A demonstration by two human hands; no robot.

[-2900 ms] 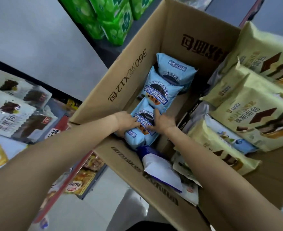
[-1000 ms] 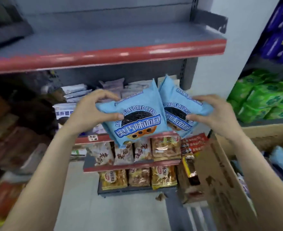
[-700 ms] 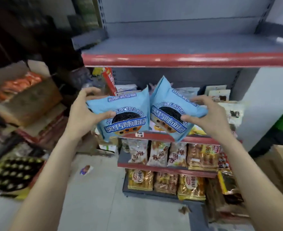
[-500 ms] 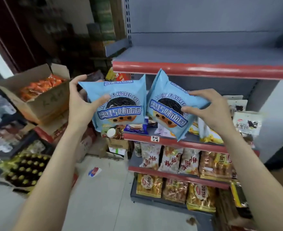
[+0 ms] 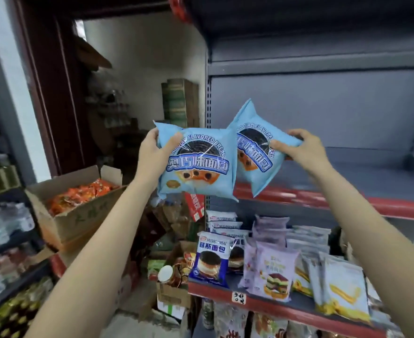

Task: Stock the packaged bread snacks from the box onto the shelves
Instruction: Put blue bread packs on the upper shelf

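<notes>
Two upright blue bread packets (image 5: 196, 164)

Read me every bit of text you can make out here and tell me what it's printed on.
"FLAVORED BREAD" and "奥巧味面包": left blue packet, held by left hand.
"FLAVORE", partly covered: right blue packet, held by right hand.
"MUSIMIANBAO" and "慕斯面包": dark blue packet on lower shelf.
Shelf tag, carton lettering and purple packets: too blurred to read.

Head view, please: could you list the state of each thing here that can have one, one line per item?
Left blue bread packet: sealed, held up in the air by its top corner.
Right blue bread packet: sealed, tilted, held over the shelf edge.
Left hand: grips the left packet.
Right hand: grips the right packet.
Grey shelf with red edge: bare where visible.
Cardboard box of orange packets: open, filled.
</notes>
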